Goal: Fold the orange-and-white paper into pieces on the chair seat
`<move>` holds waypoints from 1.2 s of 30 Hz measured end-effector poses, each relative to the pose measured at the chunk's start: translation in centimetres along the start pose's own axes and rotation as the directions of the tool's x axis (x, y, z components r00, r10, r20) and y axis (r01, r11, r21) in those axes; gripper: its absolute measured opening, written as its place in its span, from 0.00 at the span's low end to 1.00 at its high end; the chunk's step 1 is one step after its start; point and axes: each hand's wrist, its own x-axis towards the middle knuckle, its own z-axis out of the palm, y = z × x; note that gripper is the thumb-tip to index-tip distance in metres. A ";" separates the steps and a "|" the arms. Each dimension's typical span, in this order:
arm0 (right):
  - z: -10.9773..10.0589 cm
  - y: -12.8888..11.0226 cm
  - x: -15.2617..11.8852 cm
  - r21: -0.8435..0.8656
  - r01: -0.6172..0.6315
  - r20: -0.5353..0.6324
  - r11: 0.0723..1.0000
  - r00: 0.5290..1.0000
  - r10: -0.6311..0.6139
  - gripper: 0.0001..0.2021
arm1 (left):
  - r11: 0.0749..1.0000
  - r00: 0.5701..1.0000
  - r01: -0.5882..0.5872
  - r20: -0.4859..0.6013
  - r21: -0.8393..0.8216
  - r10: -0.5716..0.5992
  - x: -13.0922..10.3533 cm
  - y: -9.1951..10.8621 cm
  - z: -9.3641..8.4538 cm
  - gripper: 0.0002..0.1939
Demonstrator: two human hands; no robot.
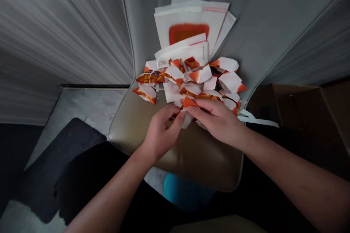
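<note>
At frame centre, left hand (163, 131) and right hand (221, 120) pinch a seemingly part-folded paper piece (189, 103) below many folded pieces (230, 81); flat, unfolded sheets (163, 28) lie upper centre.

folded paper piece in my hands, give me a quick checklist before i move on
1. Left hand on the folded paper piece: ok, fingertips at its side.
2. Right hand on it too: ok, thumb and fingers meet it from the other side.
3. Underside of the piece properly creased: cannot tell, hidden from this view.
4. Right hand clear of the other folded pieces: not ok, they crowd close beside it.
5. White strip clear of the right wrist: not ok, it runs right up to it.
6. Flat sheets squared up: not ok, fanned out unevenly.
</note>
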 end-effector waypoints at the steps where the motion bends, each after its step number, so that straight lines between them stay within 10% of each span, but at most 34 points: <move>1: 0.0 0.0 0.0 -0.005 0.009 -0.004 1.000 1.000 -0.009 0.17 | 1.000 0.999 0.019 -0.030 -0.004 -0.019 0.0 0.0 0.0 0.09; 28: 0.4 0.4 0.5 0.086 -0.053 -0.018 0.995 0.998 0.055 0.15 | 0.920 0.932 0.352 -0.030 -0.170 -0.362 0.9 0.5 -0.4 0.18; 36: 0.5 0.7 0.5 -0.031 -0.130 -0.077 0.991 0.989 0.128 0.22 | 0.965 0.964 0.254 -0.067 -0.065 -0.258 0.8 0.5 -0.5 0.16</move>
